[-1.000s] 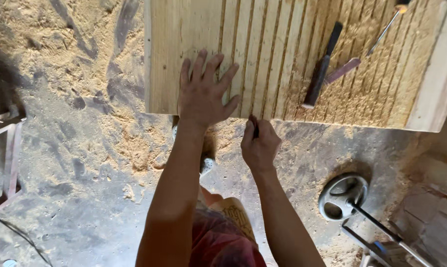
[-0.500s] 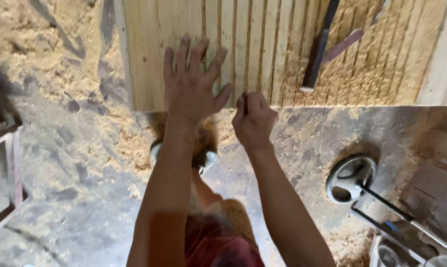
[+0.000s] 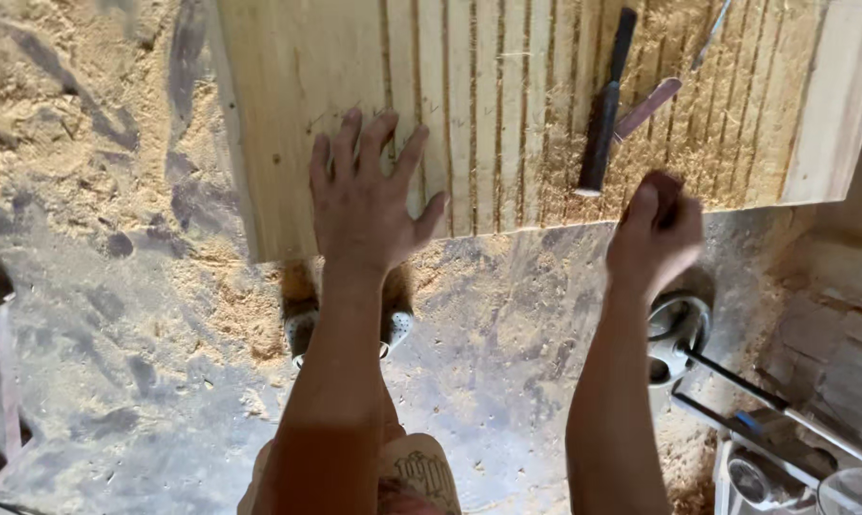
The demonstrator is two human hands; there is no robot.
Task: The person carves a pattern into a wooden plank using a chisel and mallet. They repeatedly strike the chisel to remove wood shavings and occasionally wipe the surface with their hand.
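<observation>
Right hand (image 3: 652, 238) has swung out to the right since half a second ago, off the near middle edge of the grooved wooden board (image 3: 507, 114); now it hangs blurred over the board's near right edge, fist closed on a small dark object (image 3: 664, 191), too blurred to name. Left hand (image 3: 366, 195) stays flat, fingers spread, pressed on the smooth left part of the board, so board is pinned while the right hand works along the grooves. Board lies on the sawdust-covered floor (image 3: 97, 191). A dark-handled chisel (image 3: 604, 114) and a thin metal tool (image 3: 645, 107) lie on the grooves just beyond the right hand, in its way. Power tool (image 3: 684, 329) on the floor below the right hand.
</observation>
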